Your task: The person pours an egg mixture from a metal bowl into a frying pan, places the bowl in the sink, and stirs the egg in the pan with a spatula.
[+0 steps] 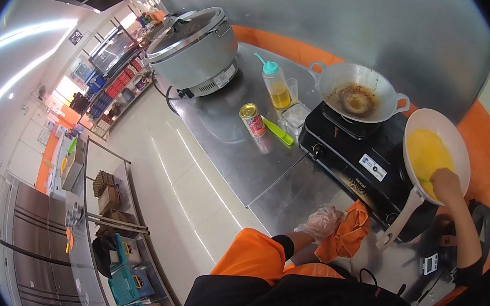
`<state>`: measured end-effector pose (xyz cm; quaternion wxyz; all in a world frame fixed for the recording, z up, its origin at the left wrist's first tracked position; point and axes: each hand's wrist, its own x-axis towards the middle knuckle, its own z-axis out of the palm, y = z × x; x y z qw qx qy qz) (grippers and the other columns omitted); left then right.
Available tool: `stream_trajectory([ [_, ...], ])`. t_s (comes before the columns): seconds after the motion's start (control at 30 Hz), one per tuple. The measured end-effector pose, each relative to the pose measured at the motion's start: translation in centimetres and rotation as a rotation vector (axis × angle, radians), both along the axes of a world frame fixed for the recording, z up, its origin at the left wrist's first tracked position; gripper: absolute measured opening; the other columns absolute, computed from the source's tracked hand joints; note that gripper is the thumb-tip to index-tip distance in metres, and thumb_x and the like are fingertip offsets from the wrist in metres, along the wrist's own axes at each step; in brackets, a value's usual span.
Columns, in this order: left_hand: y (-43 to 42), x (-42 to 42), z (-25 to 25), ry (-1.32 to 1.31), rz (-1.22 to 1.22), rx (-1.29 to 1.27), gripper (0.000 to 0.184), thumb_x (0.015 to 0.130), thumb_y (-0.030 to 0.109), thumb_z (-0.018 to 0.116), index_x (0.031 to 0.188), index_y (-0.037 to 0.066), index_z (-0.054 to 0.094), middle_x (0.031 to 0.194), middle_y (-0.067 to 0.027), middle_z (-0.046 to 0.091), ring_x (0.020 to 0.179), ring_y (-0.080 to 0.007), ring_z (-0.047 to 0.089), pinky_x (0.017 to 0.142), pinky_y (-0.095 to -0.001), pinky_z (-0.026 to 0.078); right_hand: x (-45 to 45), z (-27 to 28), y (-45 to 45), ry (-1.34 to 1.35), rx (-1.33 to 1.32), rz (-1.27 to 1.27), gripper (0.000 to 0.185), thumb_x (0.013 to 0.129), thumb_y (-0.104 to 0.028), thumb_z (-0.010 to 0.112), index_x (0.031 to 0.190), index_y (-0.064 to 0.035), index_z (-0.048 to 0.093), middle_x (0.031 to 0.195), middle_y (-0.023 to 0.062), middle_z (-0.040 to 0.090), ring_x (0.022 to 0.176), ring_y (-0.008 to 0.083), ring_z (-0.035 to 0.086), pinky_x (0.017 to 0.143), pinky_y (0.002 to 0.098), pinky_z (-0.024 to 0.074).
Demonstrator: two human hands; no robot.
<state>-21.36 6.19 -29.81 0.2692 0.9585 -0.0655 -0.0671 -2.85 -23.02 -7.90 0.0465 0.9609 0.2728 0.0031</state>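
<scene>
We grip orange cloth (350, 230) in gloved left hand (321, 222); we clasp green utensil (423, 179), mostly hidden, in right hand (445, 184), over yellow liquid (427, 150) in white pan (457, 141); black stove (338, 141) lies partly between hands.

Steel bench (218, 147) w/ stove & btl.
Lg grey cooker (194, 57) at far end; btl w/ teal cap (278, 91), clear cup (292, 87) & sm. clear tray (296, 115) grouped btwn cooker & blk stove (341, 143); can (252, 121) just beside green tool (278, 131); sm. white device (430, 264) nr stove's front end.
</scene>
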Motion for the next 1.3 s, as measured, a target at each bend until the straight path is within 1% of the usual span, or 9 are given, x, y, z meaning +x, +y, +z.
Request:
stream_trajectory([
  [0.43,0.1,0.0,2.0,0.058,-0.007,-0.001,0.031,0.088,0.031,0.044,0.096,0.005,0.058,0.094,-0.0166,0.056,0.091,-0.0341,0.056,0.081,-0.0406,0.045,11.3,-4.2,-0.8,-0.179,-0.048,-0.209,0.012,0.078,-0.006,0.051,0.078,-0.0018,0.062,0.084,0.0179,0.063,0.077,0.0323,0.063,0.066,0.0393,0.0506],
  [0.73,0.0,0.2,1.4,0.101,-0.016,0.024,0.03,0.088,0.03,0.044,0.099,0.006,0.058,0.099,-0.0164,0.055,0.094,-0.0333,0.055,0.083,-0.0405,0.044,5.7,-4.5,-8.5,-0.21,-0.176,-0.22,0.01,0.077,-0.006,0.052,0.074,-0.0026,0.061,0.081,0.0167,0.062,0.077,0.0329,0.062,0.066,0.0401,0.0494],
  [0.93,0.1,0.3,0.9,0.102,-0.04,0.047,0.03,0.087,0.029,0.045,0.101,0.005,0.057,0.099,-0.017,0.055,0.094,-0.0326,0.055,0.082,-0.0403,0.045,-1.4,1.5,-4.5,0.04,0.022,0.087,0.013,0.075,-0.01,0.054,0.075,-0.003,0.065,0.082,0.0149,0.063,0.079,0.0317,0.061,0.069,0.0419,0.0486],
  [1.0,0.0,0.2,1.2,0.1,-0.045,0.052,0.03,0.087,0.028,0.045,0.099,0.003,0.056,0.097,-0.0164,0.055,0.092,-0.0318,0.056,0.081,-0.0391,0.045,-1.1,0.9,-2.7,0.015,-0.146,0.043,0.013,0.073,-0.01,0.055,0.072,-0.0052,0.067,0.079,0.014,0.063,0.078,0.0317,0.061,0.068,0.0422,0.0485],
  [1.07,1.4,0.4,-7.2,-0.065,-0.067,0.134,0.026,0.086,0.025,0.046,0.094,0.002,0.055,0.091,-0.0153,0.056,0.088,-0.0304,0.056,0.079,-0.0377,0.046,0.2,0.2,-1.0,0.012,-0.322,0.034,0.015,0.072,-0.013,0.054,0.073,-0.0062,0.068,0.075,0.0151,0.063,0.073,0.0323,0.062,0.064,0.0444,0.0486],
  [1.13,0.6,-0.4,-4.0,-0.253,-0.099,0.074,0.018,0.081,0.018,0.047,0.086,0.002,0.053,0.081,-0.0134,0.056,0.078,-0.0275,0.057,0.071,-0.0357,0.048,1.8,-0.5,0.0,0.048,-0.25,-0.018,0.02,0.074,-0.014,0.05,0.072,-0.0037,0.067,0.079,0.0171,0.064,0.075,0.0357,0.062,0.064,0.0455,0.0487],
  [1.17,2.1,-0.6,-11.9,-0.444,-0.099,0.12,0.023,0.081,0.025,0.052,0.093,0.007,0.057,0.085,-0.0084,0.059,0.077,-0.0197,0.058,0.07,-0.0326,0.049,2.9,-0.7,0.4,0.082,-0.293,-0.088,0.019,0.075,-0.015,0.05,0.073,-0.0046,0.066,0.079,0.0172,0.064,0.075,0.0349,0.062,0.065,0.0441,0.0488],
  [1.2,0.1,0.0,-3.6,0.038,-0.086,0.067,0.018,0.081,0.02,0.048,0.086,0.004,0.054,0.079,-0.0128,0.056,0.07,-0.0275,0.058,0.062,-0.0376,0.048,2.9,-1.4,-1.8,0.072,-0.29,-0.181,0.019,0.075,-0.014,0.05,0.074,-0.0058,0.067,0.078,0.0159,0.064,0.073,0.0326,0.062,0.062,0.0427,0.0483],
  [1.3,-0.9,0.7,-2.1,-0.023,-0.006,0.204,0.022,0.081,0.024,0.052,0.086,0.004,0.055,0.083,-0.0159,0.057,0.073,-0.032,0.058,0.063,-0.0438,0.047,6.1,-0.8,-1.6,-0.129,-0.164,-0.222,0.018,0.075,-0.014,0.051,0.075,-0.0093,0.068,0.073,0.0121,0.065,0.068,0.0257,0.063,0.055,0.0385,0.0468],
])
